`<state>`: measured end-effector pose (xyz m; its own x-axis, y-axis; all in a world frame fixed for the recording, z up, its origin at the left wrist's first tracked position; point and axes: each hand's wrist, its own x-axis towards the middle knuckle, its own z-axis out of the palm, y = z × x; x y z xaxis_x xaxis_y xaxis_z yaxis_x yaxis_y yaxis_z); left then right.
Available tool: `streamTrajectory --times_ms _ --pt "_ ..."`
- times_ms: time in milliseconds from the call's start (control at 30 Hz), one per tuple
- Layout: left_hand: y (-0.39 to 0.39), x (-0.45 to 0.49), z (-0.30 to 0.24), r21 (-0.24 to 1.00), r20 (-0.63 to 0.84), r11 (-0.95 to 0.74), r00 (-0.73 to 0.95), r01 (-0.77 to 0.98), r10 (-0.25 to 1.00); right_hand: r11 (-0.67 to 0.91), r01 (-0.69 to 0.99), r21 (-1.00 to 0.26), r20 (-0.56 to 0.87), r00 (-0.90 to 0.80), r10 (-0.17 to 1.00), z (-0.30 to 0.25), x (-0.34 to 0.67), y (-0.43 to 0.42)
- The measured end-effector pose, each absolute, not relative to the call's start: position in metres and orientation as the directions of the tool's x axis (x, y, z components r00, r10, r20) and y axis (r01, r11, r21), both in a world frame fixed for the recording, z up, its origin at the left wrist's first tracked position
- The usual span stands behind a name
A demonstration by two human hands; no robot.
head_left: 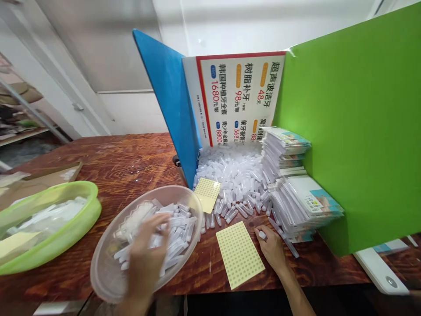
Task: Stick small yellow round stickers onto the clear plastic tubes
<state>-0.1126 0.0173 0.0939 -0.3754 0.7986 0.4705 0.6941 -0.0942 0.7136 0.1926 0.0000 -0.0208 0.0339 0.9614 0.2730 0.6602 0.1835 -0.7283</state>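
Observation:
My left hand (pixel 148 250), smeared by motion, is over a translucent plastic basin (pixel 108 285) at the near left. Its thumb and fingers look apart, and I see nothing held between them. Inside the basin lie many small white plastic tubes (pixel 177 241). My right hand (pixel 272 250) rests on the table with its fingers closed around a small plastic tube (pixel 262 235), whose whitish end shows. Just left of that hand lies a yellow sheet of small round stickers (pixel 240 254). A second yellow sticker sheet (pixel 207 194) lies behind it, against the tube heap.
Upright blue (pixel 167 96), white printed (pixel 240 96) and green (pixel 355 131) boards enclose a heap of tubes (pixel 233 175). Stacks of printed cards (pixel 299 202) lean by the green board. A green basin (pixel 88 215) stands left, a white device (pixel 381 272) at right, on the wooden table (pixel 131 153).

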Motion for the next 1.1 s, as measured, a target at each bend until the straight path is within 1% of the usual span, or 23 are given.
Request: streamTrajectory --times_ms 33,67,100,133,167,233,267,300,333,400,467,567,667,700,767,833,900,967,1000,1033,1100 --pt "0.01 -0.099 0.091 0.678 0.472 -0.168 -0.248 0.716 0.846 0.187 0.656 -0.731 0.274 0.031 0.961 -0.021 0.194 0.0" --pt "0.008 -0.083 0.085 0.586 0.49 -0.263 -0.077 0.766 0.868 0.197 0.648 -0.735 0.279 0.025 0.96 -0.021 0.194 0.0" --pt "0.013 -0.064 0.077 0.493 0.481 -0.317 0.049 0.81 0.876 0.217 0.638 -0.739 0.29 0.01 0.957 -0.02 0.195 0.0" --pt "0.022 -0.046 0.068 0.414 0.448 -0.324 0.12 0.85 0.886 0.251 0.626 -0.738 0.305 -0.022 0.952 -0.019 0.195 -0.002" --pt "0.036 -0.031 0.057 0.364 0.414 -0.279 0.113 0.889 0.903 0.298 0.612 -0.732 0.326 -0.069 0.943 -0.017 0.195 -0.004" --pt "0.063 -0.011 0.036 0.315 0.334 -0.117 0.006 0.942 0.943 0.408 0.589 -0.698 0.361 -0.203 0.91 -0.012 0.192 -0.01" --pt "0.075 -0.008 0.027 0.299 0.319 -0.044 -0.057 0.953 0.946 0.453 0.588 -0.67 0.369 -0.266 0.891 -0.009 0.19 -0.013" --pt "0.084 -0.009 0.018 0.278 0.332 -0.009 -0.087 0.96 0.939 0.482 0.599 -0.64 0.361 -0.32 0.876 -0.007 0.188 -0.016" --pt "0.091 -0.012 0.011 0.26 0.371 -0.009 -0.091 0.965 0.924 0.492 0.624 -0.607 0.344 -0.351 0.871 -0.005 0.185 -0.018" --pt "0.098 -0.025 0.002 0.247 0.449 -0.058 -0.062 0.967 0.891 0.491 0.668 -0.559 0.336 -0.359 0.871 -0.003 0.181 -0.018" --pt "0.098 -0.038 -0.002 0.265 0.493 -0.113 -0.034 0.958 0.87 0.481 0.693 -0.537 0.334 -0.348 0.876 -0.003 0.18 -0.016" --pt "0.086 -0.048 0.001 0.299 0.552 -0.199 0.001 0.933 0.834 0.472 0.694 -0.543 0.317 -0.351 0.881 -0.004 0.18 -0.014" --pt "0.055 -0.045 0.005 0.271 0.668 -0.348 0.085 0.897 0.739 0.465 0.662 -0.588 0.302 -0.353 0.886 -0.004 0.182 -0.014" --pt "0.041 -0.042 0.005 0.249 0.697 -0.407 0.129 0.879 0.705 0.456 0.638 -0.621 0.305 -0.339 0.89 -0.003 0.182 -0.014" --pt "0.009 -0.035 0.003 0.197 0.708 -0.538 0.261 0.819 0.656 0.419 0.562 -0.714 0.32 -0.27 0.908 -0.004 0.183 -0.014" --pt "-0.023 -0.029 -0.002 0.177 0.666 -0.615 0.366 0.769 0.649 0.341 0.47 -0.814 0.321 -0.124 0.939 -0.006 0.187 -0.012" --pt "-0.048 -0.025 -0.007 0.194 0.62 -0.665 0.435 0.721 0.653 0.221 0.404 -0.888 0.282 0.097 0.955 -0.011 0.192 -0.01" --pt "-0.065 -0.025 -0.011 0.222 0.595 -0.698 0.472 0.68 0.65 0.096 0.364 -0.926 0.221 0.32 0.921 -0.016 0.198 -0.008" --pt "-0.07 -0.025 -0.012 0.239 0.581 -0.71 0.488 0.662 0.651 0.052 0.353 -0.934 0.199 0.392 0.898 -0.017 0.201 -0.007" --pt "-0.074 -0.026 -0.012 0.26 0.561 -0.717 0.504 0.646 0.657 0.029 0.349 -0.937 0.188 0.43 0.883 -0.017 0.202 -0.007" --pt "-0.075 -0.028 -0.01 0.324 0.511 -0.708 0.514 0.627 0.689 0.032 0.351 -0.936 0.19 0.426 0.885 -0.012 0.202 -0.007"
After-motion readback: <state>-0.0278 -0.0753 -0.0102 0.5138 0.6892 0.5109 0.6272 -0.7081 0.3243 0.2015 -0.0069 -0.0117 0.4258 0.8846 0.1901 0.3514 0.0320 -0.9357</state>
